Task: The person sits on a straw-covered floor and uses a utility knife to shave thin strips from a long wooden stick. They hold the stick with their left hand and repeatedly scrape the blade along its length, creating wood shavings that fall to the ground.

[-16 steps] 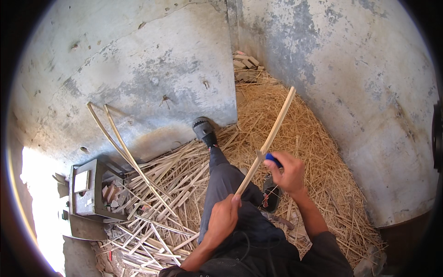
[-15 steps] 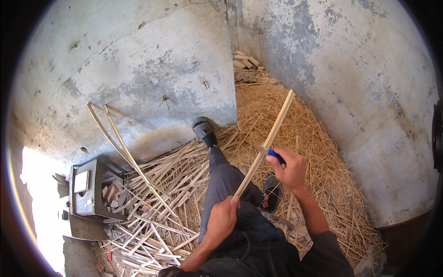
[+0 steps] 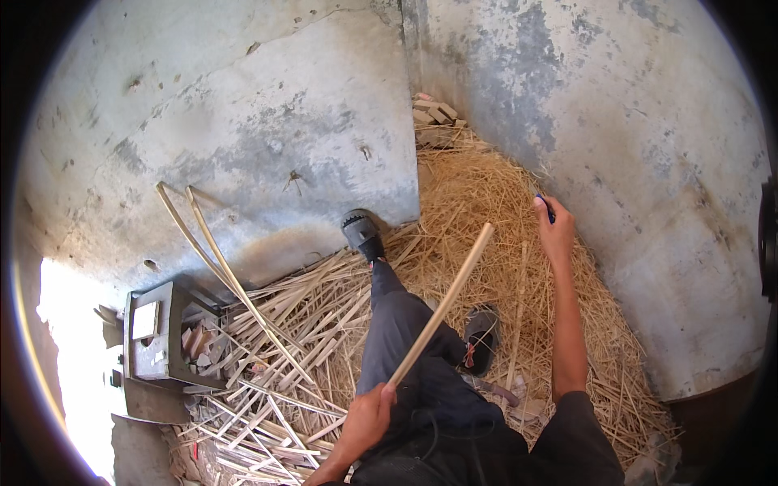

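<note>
Jutting stick (image 3: 442,307) seemingly clears walls (image 3: 640,170).

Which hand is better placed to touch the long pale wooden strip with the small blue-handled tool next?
Likely your right hand: it holds the blue-handled tool, right of the far end of the pale wooden strip and clear of it. Your left hand grips the near end.

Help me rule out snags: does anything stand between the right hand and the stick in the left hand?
Nothing visible does. The right hand, holding a blue tool, is to the right of the stick; only straw shows in the gap, lying below.
</note>
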Demonstrator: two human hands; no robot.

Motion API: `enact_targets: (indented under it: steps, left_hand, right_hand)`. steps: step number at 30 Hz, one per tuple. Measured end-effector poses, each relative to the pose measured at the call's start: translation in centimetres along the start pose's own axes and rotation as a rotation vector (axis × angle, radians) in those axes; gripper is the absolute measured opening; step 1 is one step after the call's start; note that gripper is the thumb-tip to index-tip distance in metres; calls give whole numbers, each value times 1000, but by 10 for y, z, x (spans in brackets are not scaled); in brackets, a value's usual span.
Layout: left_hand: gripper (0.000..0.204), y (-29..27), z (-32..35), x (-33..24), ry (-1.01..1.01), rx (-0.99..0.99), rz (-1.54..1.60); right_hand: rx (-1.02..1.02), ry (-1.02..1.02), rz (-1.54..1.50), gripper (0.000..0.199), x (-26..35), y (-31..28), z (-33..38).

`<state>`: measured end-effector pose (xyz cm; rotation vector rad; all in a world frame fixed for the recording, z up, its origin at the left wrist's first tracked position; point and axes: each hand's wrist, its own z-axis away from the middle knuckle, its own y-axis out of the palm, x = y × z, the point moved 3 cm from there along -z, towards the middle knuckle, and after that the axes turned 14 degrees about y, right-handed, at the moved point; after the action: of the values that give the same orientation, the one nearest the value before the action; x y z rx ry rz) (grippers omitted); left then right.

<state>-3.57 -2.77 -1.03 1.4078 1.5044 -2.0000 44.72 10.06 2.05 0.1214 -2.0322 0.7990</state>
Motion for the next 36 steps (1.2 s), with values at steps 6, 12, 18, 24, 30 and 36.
enact_targets:
  steps: [6,12,18,24,30,36]
  left_hand:
    - [49,1,-26,12,-73,-58,155]
    - [40,5,-67,-25,137,-125,264]
    - [31,-4,-82,-44,259,-157,266]
    - [22,-2,-82,-57,341,-272,168]
    - [22,-2,-79,-69,341,-358,83]
    - [23,-6,-74,-70,345,-372,66]
  right_hand:
    - [321,59,-84,50,29,4,76]
    - [433,-314,-191,36,93,7,188]
    - [394,-460,-176,34,104,2,208]
    - [408,-531,-134,32,111,-2,214]
    - [365,-559,-128,31,115,-5,205]
    - [369,-604,-90,30,119,-9,197]
